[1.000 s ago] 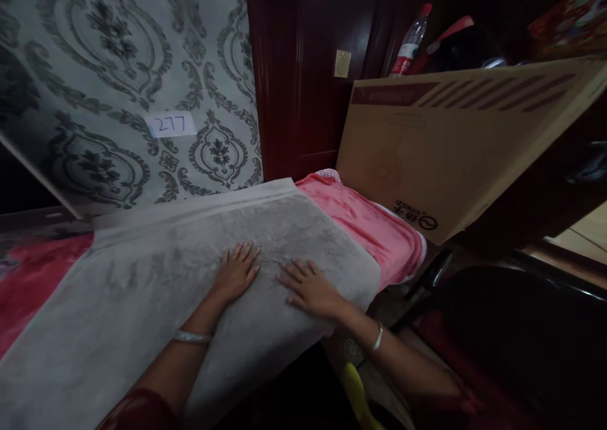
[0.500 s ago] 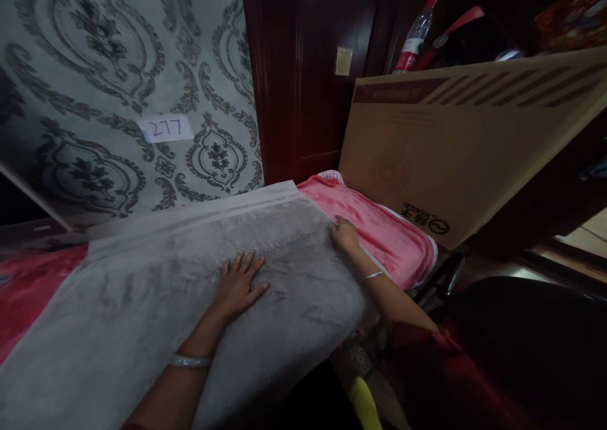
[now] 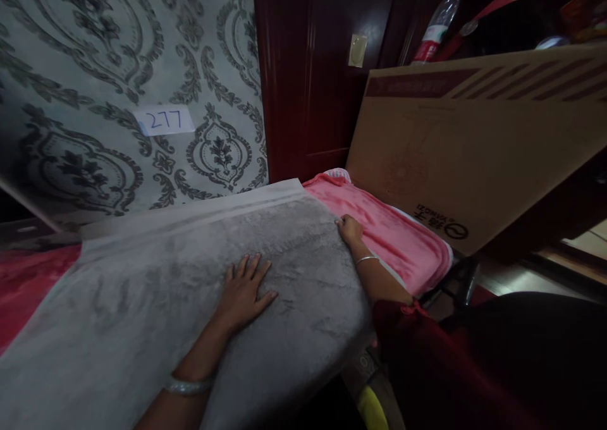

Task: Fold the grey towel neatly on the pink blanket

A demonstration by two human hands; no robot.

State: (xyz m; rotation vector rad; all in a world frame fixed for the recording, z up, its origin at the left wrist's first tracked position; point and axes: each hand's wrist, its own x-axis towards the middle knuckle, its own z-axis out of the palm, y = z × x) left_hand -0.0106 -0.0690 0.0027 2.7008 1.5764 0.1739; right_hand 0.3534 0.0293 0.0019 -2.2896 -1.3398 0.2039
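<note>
in the head view, the grey cloth (image 3: 165, 291) lies spread below the patterned wall (image 3: 190, 44), pink cloth (image 3: 389, 240) showing beside its right edge. the left hand (image 3: 243, 296) is open, palm down on it; the right hand (image 3: 349, 229) is curled, pinching that edge. this looks like straightening, and would next call for a steady left palm and gentle pull. the cloth looks plush, streaked, lightly creased, paler along its far band.

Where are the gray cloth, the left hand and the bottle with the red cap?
Gray cloth (image 3: 161, 291): head view, on its top surface.
Left hand (image 3: 241, 297): head view, on the back of the hand.
Bottle (image 3: 437, 30): head view, on its label.
</note>
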